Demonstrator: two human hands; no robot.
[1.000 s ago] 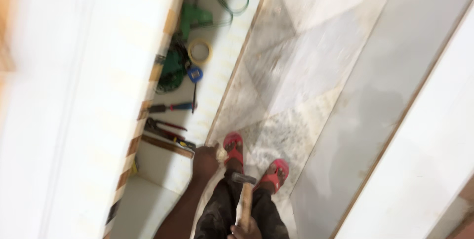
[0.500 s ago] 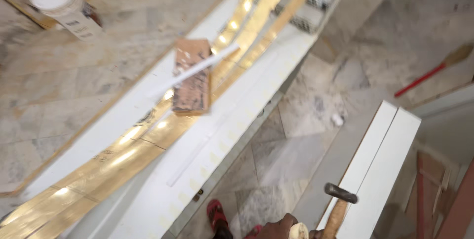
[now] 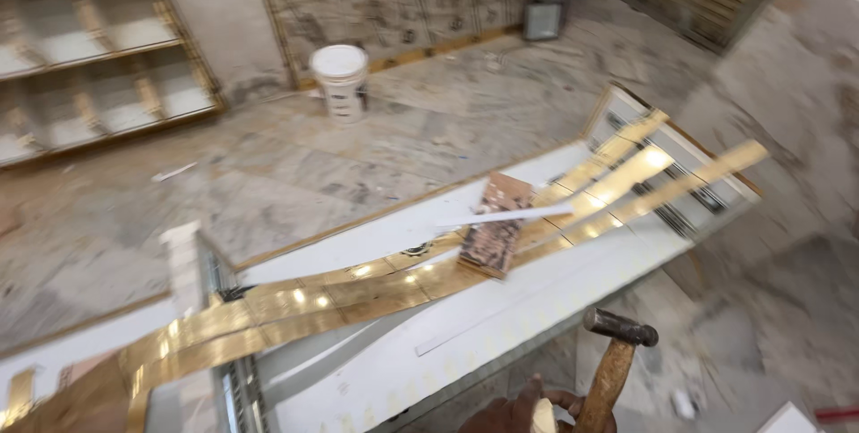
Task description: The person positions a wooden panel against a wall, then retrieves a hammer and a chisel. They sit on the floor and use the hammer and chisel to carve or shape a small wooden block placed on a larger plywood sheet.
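Only one of my hands shows, at the bottom edge; I take it for my right hand. It is closed around the wooden handle of a hammer, whose dark steel head points up. My left hand is out of view. Just beyond the hammer lies a long white panel with a gold edge. Several shiny gold strips run across it lengthwise. A brown patterned block rests on the strips, with a thin white strip lying across it.
A white bucket stands on the marble floor farther off. White and gold shelving lines the left wall. A grey box sits by the far wall. A red-handled tool pokes in at the bottom right.
My view has swung up from my feet and the floor to the room ahead. The hammer stays in my hand; the panel and gold strips now fill the middle.
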